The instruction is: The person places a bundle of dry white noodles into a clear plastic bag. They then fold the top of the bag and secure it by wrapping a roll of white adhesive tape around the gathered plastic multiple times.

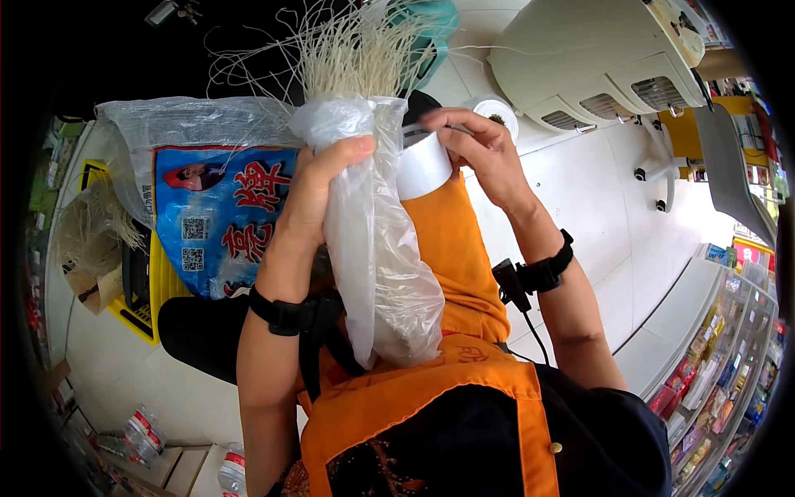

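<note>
My left hand (323,186) is wrapped around a clear plastic bag (351,248), thumb across its gathered upper part. Long, pale dried noodle strands (354,65), like rice vermicelli, stick out of the bag's top in a loose fan. Its lower end rests against my orange apron (459,248). Just right of the bag, a wide white roll (425,164), apparently tape, lies over my thigh. The fingers of my right hand (481,149) are bent at the roll's right rim, the index fingertip blurred. Whether they grip the roll is unclear.
Left of the bag lies a blue printed plastic sack (217,217), over a yellow crate (158,298). Another white roll (497,115) and a teal plastic container (428,37) stand beyond my hands. At right are a cream cabinet (577,56) and a shelf of packets (702,373).
</note>
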The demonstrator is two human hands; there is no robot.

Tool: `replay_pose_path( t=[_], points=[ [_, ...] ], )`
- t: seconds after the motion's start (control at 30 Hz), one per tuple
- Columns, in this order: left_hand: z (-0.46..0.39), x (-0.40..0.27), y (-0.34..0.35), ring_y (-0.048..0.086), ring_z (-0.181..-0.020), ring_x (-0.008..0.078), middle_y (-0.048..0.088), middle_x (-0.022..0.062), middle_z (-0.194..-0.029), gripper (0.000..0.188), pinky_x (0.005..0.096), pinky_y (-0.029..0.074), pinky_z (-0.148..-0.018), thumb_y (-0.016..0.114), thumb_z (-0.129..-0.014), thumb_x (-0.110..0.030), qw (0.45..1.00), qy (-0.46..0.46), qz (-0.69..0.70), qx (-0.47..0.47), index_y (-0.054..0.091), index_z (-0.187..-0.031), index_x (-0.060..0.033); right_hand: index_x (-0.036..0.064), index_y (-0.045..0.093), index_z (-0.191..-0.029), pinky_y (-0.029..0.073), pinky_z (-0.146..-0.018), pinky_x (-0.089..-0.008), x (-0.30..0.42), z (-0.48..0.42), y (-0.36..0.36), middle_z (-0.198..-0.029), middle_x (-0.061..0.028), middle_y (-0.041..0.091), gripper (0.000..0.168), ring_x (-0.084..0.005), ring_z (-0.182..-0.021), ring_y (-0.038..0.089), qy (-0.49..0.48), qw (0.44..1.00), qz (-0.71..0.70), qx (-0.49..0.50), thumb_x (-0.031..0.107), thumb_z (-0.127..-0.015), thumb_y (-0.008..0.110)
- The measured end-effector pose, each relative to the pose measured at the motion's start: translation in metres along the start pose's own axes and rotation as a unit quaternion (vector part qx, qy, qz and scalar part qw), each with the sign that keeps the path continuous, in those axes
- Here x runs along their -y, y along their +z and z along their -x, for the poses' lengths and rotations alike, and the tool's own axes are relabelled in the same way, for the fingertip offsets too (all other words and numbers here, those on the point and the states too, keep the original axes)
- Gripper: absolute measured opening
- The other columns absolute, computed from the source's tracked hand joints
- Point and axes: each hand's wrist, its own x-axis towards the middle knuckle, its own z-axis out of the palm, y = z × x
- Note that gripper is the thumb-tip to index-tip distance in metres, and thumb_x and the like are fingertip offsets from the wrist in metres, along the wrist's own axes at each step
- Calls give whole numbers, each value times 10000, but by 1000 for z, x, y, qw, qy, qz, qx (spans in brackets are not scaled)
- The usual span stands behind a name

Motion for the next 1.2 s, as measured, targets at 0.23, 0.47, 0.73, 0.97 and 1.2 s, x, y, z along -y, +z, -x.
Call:
replay_pose_path(
  t=[0.23, 0.47, 0.73, 0.97, 1.2],
  points=[
    [-1, 3, -3, 669, -684, 220, 671, 158, -840, 495, 316, 556, -623, 631, -810, -366, 1000, -8, 12, -3, 601, -1071, 54, 97, 640, -1040, 429, -658, -184, -14, -4, 16, -893, 58, 609, 178, -22, -735, 515, -4, 1000, -21, 0, 211, -913, 693],
    [-4, 5, -8, 669, -665, 232, 669, 167, -813, 501, 327, 559, -620, 627, -813, -382, 1000, -15, 5, -1, 602, -1051, 58, 119, 650, -1036, 433, -734, -199, -24, -12, 12, -947, 64, 611, 153, -35, -837, 526, 7, 993, -119, 16, 252, -960, 634],
    [-4, 6, -7, 670, -663, 232, 670, 159, -811, 487, 331, 561, -616, 631, -816, -376, 1000, -8, 28, 2, 608, -1045, 53, 105, 653, -1117, 444, -808, -263, -23, -7, 21, -1070, -24, 632, 196, -153, -951, 567, -145, 978, 122, -83, 192, -999, 522],
    [-1, 3, -4, 655, -707, 204, 662, 133, -848, 445, 311, 537, -639, 634, -820, -337, 999, -26, 42, -6, 613, -1062, 37, 31, 572, -1300, 426, -1031, -401, -7, 30, 39, -1362, -141, 541, 412, -343, -1253, 502, -323, 856, 397, -69, 9, -890, 608],
    [0, 0, -1, 658, -722, 198, 663, 125, -872, 438, 308, 543, -645, 642, -819, -325, 998, -30, 54, -17, 610, -1068, 34, 40, 624, -1241, 494, -971, -365, -12, 43, 12, -1331, -113, 576, 450, -323, -1213, 551, -395, 780, 485, -13, 42, -802, 722]
  ],
)
